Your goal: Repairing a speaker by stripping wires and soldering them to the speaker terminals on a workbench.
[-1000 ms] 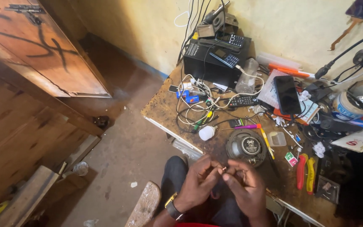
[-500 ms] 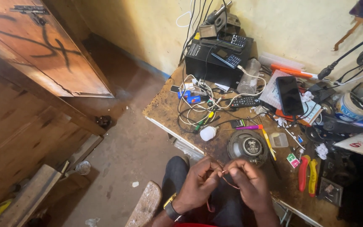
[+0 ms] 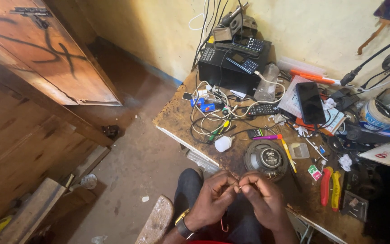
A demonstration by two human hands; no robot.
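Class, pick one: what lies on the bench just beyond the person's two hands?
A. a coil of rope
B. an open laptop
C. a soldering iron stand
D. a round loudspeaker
D: a round grey loudspeaker lies flat on the workbench, just beyond the left hand and right hand, which pinch a thin wire.

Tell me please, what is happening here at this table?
A person sits at a cluttered wooden workbench. The left hand and right hand meet over the lap and pinch a thin wire between the fingertips. A round speaker, a white bulb and red and yellow pliers lie on the bench, untouched.
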